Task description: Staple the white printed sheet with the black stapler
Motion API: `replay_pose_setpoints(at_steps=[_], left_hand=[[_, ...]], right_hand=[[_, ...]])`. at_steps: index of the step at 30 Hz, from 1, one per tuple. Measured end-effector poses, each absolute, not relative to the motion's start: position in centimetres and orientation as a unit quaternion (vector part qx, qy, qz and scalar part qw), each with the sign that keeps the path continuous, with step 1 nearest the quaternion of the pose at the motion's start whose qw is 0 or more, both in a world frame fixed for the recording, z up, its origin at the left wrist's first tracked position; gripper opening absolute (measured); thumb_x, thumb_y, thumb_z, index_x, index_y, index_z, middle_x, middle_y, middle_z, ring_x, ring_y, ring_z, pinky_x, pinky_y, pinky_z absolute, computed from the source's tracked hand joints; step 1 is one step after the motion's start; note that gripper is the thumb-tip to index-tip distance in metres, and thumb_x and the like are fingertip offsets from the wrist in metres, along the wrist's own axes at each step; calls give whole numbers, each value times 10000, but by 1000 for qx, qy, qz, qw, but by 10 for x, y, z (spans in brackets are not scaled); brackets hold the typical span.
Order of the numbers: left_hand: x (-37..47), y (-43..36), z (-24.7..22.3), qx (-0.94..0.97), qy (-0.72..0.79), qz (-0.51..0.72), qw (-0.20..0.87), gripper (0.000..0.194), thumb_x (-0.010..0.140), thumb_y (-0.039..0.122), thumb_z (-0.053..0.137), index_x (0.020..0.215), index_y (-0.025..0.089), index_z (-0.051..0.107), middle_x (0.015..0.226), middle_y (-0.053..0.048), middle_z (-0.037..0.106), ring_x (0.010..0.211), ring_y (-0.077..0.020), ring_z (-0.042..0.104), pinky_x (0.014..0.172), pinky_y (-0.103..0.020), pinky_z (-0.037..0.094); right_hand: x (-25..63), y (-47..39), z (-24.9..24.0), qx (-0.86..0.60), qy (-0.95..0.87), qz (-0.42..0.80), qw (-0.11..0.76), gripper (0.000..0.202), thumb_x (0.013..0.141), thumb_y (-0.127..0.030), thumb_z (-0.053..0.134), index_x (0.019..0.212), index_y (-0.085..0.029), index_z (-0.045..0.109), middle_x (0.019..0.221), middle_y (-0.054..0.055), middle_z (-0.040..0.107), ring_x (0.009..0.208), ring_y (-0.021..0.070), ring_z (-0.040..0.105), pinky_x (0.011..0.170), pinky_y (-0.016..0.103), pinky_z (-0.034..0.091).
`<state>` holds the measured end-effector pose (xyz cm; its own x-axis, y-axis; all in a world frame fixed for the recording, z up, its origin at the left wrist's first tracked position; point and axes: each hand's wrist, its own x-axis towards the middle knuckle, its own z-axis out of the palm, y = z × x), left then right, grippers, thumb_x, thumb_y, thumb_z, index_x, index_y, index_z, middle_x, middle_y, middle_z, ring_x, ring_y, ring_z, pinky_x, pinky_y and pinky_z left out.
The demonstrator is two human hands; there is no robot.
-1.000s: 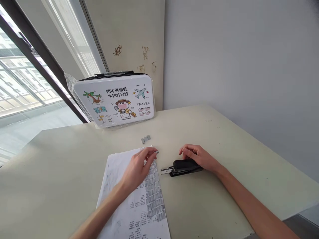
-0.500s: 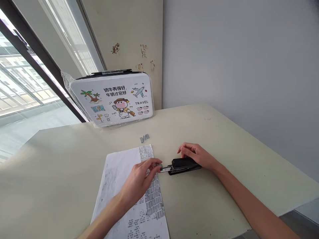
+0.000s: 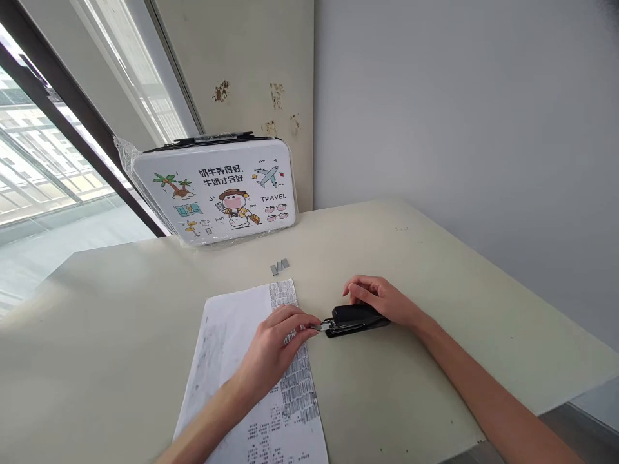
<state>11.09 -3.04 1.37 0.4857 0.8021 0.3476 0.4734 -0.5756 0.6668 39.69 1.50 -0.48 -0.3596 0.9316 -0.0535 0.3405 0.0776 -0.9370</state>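
A black stapler (image 3: 355, 319) lies on the table with its metal staple tray (image 3: 325, 326) sticking out at the left end. Thumb and fingertips of my left hand (image 3: 280, 335) pinch the outer tip of that tray, above the right edge of the printed papers (image 3: 236, 322). Whether a loose staple strip is also between them, I cannot make out. My right hand (image 3: 382, 299) steadies the stapler's rear end, fingers curled above it and partly hidden. Small grey staple strips (image 3: 279, 267) lie beyond the papers' top edge.
A white cartoon-printed case (image 3: 217, 193) in clear plastic wrap stands at the back of the pale table (image 3: 411, 386). A grey wall (image 3: 459, 116) rises behind on the right. Window panes (image 3: 43, 161) are at the left.
My left hand has shifted slightly right toward the stapler, and less of the metal tray sticks out. My right hand stays on the stapler.
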Motion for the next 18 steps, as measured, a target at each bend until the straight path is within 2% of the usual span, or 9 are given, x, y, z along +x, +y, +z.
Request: replay_pose_setpoints(at_steps=[18], left_hand=[[109, -28, 7, 847, 355, 318, 235, 191, 1062, 257, 577, 1173, 285, 730, 1055, -34, 719, 959, -201, 633, 861, -352, 553]], right_hand=[[397, 15, -5, -479, -668, 483, 301, 483, 978, -690, 525, 972, -245, 713, 847, 26, 703, 781, 194, 586, 711, 317, 429]])
